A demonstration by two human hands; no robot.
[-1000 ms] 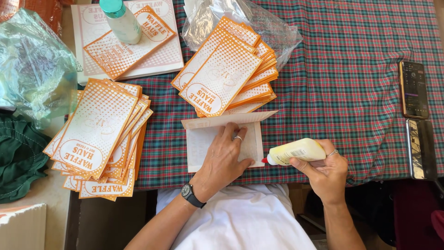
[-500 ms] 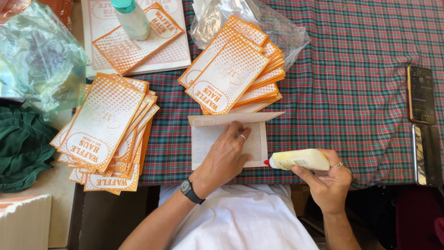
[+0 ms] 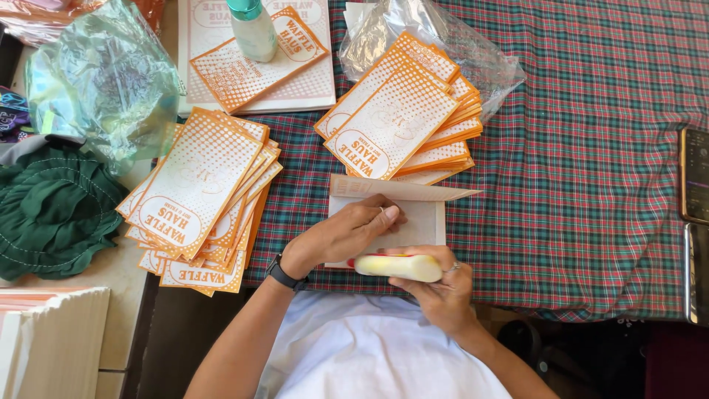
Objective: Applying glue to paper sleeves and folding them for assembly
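Centre of frame: left hand [image 3: 347,235] pressing fingers flat on white paper bag [image 3: 421,218]; right hand [image 3: 436,284] gripping pale glue bottle [image 3: 399,267] just below it.

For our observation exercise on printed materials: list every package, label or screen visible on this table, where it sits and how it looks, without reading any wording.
Fanned pile of orange-and-white paper bags: left of the hands, rectangular, dotted print.
Second orange-and-white bag pile: above the hands, partly on clear plastic wrap.
Plain white bag: under the left hand, flap open.
Pale yellow glue bottle: in the right hand, red tip.
Teal-capped bottle: top, on one bag.
Two dark phones: right edge.
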